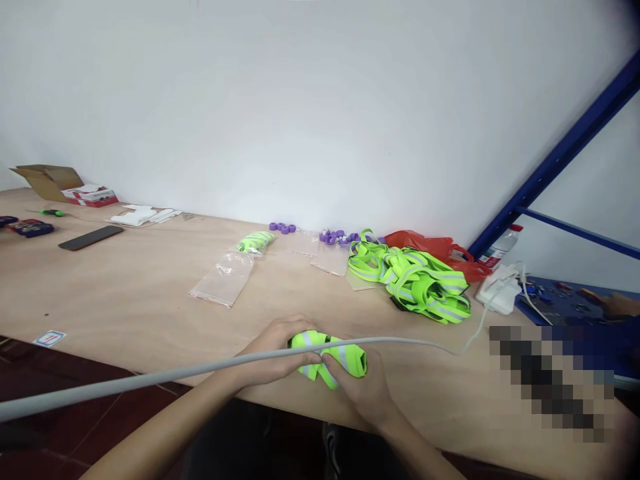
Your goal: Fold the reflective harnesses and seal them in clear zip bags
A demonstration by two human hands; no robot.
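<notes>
Near the table's front edge, a folded bundle of neon-green strap with pale reflective stripes [307, 340] is held between both hands. My left hand [275, 353] grips its left end, fingers wrapped round the back and thumb on the front. My right hand [363, 390] closes on the right part from below, its thumb meeting the left one near the middle. A white cable [200, 368] crosses in front of both hands. Beyond them lie a clear flat bag [223, 279] and a bag holding a green bundle [255, 243].
A tangled pile of green straps [425, 283] lies at right, beside a red plastic bag [425, 243], a bottle [503, 247] and a white power strip [499, 290]. Purple rings [283, 228] sit near the wall. At left are a dark slab [91, 237] and an open carton [47, 181].
</notes>
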